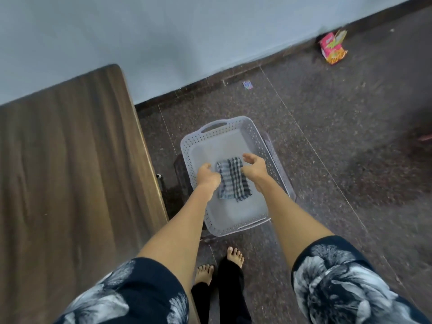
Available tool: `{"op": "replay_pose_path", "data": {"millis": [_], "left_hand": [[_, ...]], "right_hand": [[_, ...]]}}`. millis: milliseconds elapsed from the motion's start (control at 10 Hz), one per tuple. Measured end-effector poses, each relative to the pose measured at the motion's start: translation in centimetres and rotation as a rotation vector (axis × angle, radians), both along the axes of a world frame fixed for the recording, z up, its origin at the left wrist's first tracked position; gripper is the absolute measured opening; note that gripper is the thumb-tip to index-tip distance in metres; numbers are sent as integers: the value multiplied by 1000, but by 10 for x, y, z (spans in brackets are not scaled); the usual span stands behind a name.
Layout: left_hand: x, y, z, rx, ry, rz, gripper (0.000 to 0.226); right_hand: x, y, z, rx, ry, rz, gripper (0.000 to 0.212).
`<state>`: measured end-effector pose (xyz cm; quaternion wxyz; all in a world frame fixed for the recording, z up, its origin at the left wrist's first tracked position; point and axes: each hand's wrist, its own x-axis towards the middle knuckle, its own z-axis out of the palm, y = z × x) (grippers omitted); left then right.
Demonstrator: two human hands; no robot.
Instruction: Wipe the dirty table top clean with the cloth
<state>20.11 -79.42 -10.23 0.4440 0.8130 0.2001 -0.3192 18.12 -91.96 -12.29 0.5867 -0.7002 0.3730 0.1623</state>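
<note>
floral sleeves (339,284) nearest, both arms reaching down. left hand (208,177) curled at cloth (233,180) edge, seemingly pinching it; right hand (254,168) spread loose beside it, touch unclear. cloth inside basket (254,134) on floor, right of table (70,160); likely being fetched for wiping.

The table top (70,160) is brown wood-grain, smooth with a dull sheen. The basket (257,136) is pale grey perforated plastic, matt. The cloth (233,181) is soft woven checked fabric. The floor (339,141) is dark speckled stone, faintly glossy.
</note>
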Motion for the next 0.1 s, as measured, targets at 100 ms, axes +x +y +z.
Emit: {"op": "replay_pose_path", "data": {"millis": [100], "left_hand": [[3,9,34,-24,-61,2,52]], "right_hand": [[7,5,34,2,-57,41,53]]}}
